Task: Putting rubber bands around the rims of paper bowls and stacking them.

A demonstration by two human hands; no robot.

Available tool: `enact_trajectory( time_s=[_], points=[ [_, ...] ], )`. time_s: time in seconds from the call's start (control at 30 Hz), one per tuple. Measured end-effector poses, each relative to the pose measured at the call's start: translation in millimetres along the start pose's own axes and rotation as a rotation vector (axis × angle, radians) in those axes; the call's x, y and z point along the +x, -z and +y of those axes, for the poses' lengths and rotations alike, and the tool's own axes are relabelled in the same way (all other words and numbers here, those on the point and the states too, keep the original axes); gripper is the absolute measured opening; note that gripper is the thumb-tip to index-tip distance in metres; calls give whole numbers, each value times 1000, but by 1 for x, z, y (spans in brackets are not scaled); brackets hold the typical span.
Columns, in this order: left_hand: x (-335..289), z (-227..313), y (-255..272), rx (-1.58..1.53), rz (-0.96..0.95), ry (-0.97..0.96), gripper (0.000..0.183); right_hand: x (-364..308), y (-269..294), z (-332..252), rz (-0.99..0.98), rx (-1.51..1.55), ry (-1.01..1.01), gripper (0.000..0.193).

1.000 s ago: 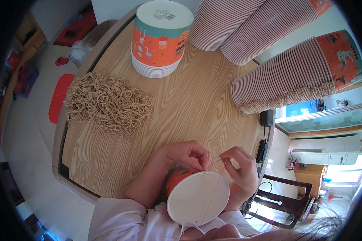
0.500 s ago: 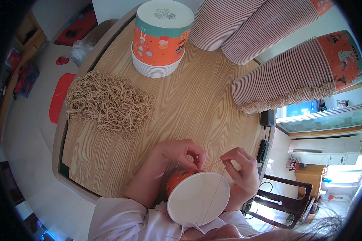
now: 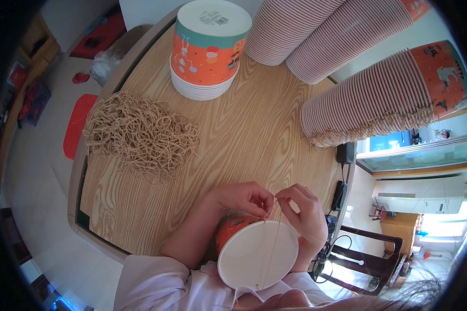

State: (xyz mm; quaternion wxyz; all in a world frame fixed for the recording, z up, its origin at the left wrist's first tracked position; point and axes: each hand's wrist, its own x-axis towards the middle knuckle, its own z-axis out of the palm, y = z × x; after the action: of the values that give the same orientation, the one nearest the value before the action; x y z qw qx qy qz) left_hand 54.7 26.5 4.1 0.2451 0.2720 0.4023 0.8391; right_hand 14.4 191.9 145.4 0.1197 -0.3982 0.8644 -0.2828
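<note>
A paper bucket (image 3: 244, 259) with an orange printed side leans against my body, its white open mouth tilted up toward me. A thin tan cord (image 3: 270, 249) stretches across the mouth, from the near edge up to the far rim. My left hand (image 3: 245, 200) pinches the cord just beyond the far rim, with its fingers closed. Beside it, my right hand (image 3: 302, 210) grips the cord between thumb and index finger. The fingertips of both hands are close together, and any knot between them is too small to make out.
A tangled heap of tan cords (image 3: 140, 137) lies on the left of the wooden table (image 3: 249, 135). Upside-down nested buckets (image 3: 210, 59) stand at the back. Long bucket stacks (image 3: 321, 44) lie behind, and another stack (image 3: 368, 98) at the right has cords along its side.
My right hand has moved left and slightly up, bringing its fingertips close to my left hand's. My left hand has shifted slightly right. The bucket has barely moved.
</note>
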Motion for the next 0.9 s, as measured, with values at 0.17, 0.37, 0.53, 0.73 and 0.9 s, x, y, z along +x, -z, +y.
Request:
enact_trajectory(
  time_s=[0.17, 0.37, 0.53, 0.73, 0.9],
  points=[
    [0, 9, 0, -126, 63, 10, 15, -1, 1, 1, 0, 8, -6, 15],
    [-3, 7, 2, -33, 31, -36, 14, -1, -1, 0, 17, 26, -13, 14],
    [-19, 26, -4, 96, 197, -60, 11, -7, 6, -1, 39, 54, 7, 16],
    [-45, 81, -54, 545, 552, 70, 31, -31, 6, 14, 32, 438, -23, 17],
    [-65, 75, -116, 1246, 714, 297, 34, -45, 5, 21, 12, 788, -39, 19]
  ],
)
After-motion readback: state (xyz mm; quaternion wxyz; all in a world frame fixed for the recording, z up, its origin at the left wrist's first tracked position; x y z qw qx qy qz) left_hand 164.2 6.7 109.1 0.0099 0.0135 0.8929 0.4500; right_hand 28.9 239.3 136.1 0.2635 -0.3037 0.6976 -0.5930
